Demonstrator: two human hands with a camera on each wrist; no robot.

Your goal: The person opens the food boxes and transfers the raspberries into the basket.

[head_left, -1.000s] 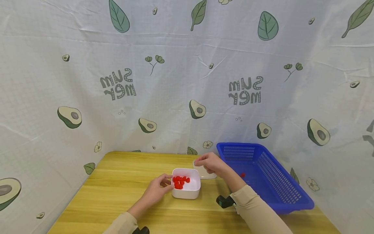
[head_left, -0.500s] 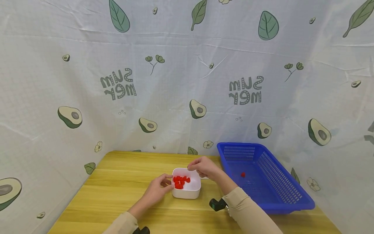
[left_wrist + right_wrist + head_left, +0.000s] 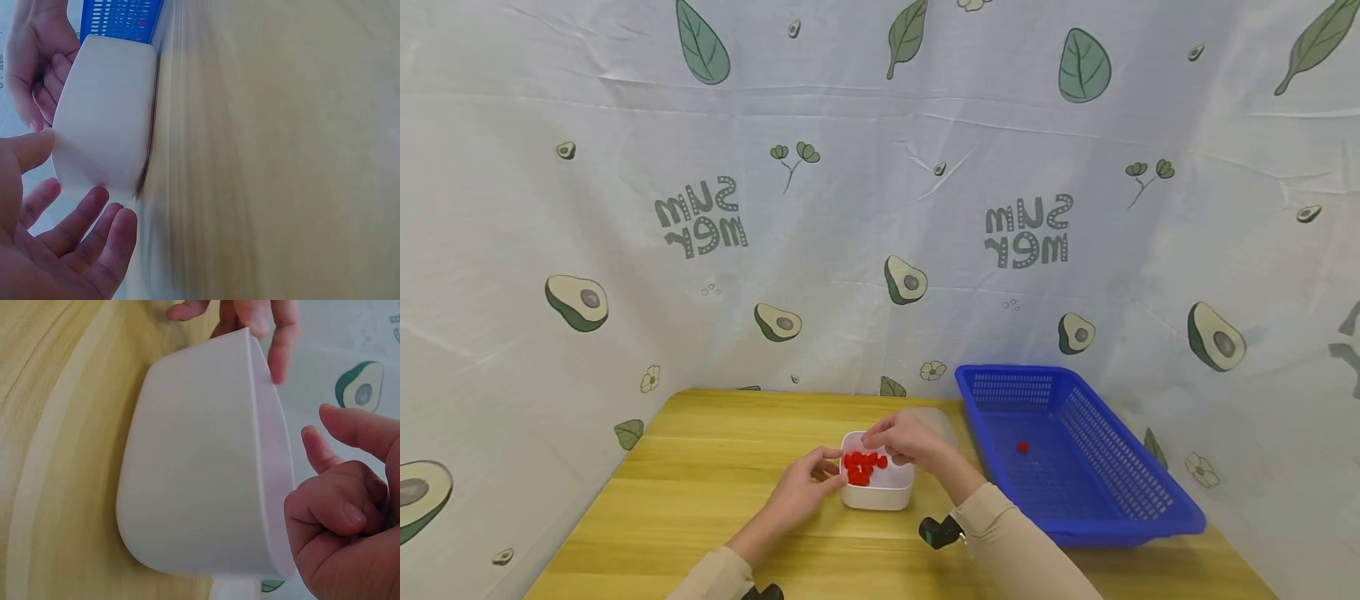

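Note:
A white square box stands on the table with several small red pieces inside, mostly toward its left. My left hand holds the box by its left side, thumb at the near corner and index finger at the far corner; the other fingers spread below the rim. Over the box's far right rim is my right hand. In the right wrist view its thumb and index finger stand apart with nothing visible between them, and the other fingers are curled into the palm. The box's inside is hidden in both wrist views.
To the right stands a blue plastic basket with a single red piece lying in it. A pale flat lid lies behind the box, partly covered by the right hand. A patterned curtain hangs behind the wooden table.
My right hand has moved left from above the lid to over the box, its thumb and index finger coming in above the inside. The left hand and the box have not moved.

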